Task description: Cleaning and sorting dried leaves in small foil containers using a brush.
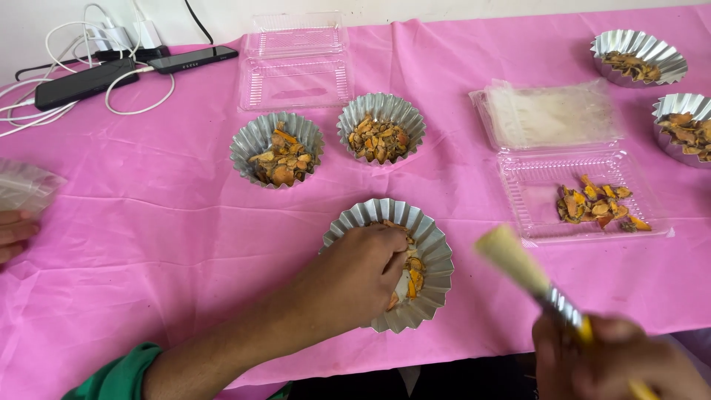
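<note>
Near cup: a fluted foil cup (435, 259) is sitting close to the near edge of the bench (148, 222), just left of centre, with orange and brown dried pieces (413, 275) lying inside it.
Left hand: the left hand (355, 278) is reaching into this cup from the near side, its fingers (391, 238) curling down onto the pieces; the grip is closing loosely on the contents, though whether a piece is actually pinched cannot be told.
Right hand: the right hand (615, 359) is hovering at the near right corner, its grip clenching around the yellow handle of a flat brush (529, 274), whose pale bristles are pointing up and left toward the near cup without touching it.
Progress, as judged: the near cup appears to be partly filled and in work.
Filled cups: two foil cups (275, 148) (381, 127) are standing side by side beyond the near cup, both loaded with pieces; two more (638, 55) (685, 127) are standing at the far right corner, also loaded.
Open tray: a clear plastic clamshell (585, 194) is lying right of centre, a small heap of pieces (596, 206) remaining in its base.
Spare tray: a second clear clamshell (296, 63) is lying open at the far edge.
Periphery: phones and white cables (96, 74) are resting at the far left corner; another person's hand (13, 233) is showing at the left edge under a clear bag (26, 187).
</note>
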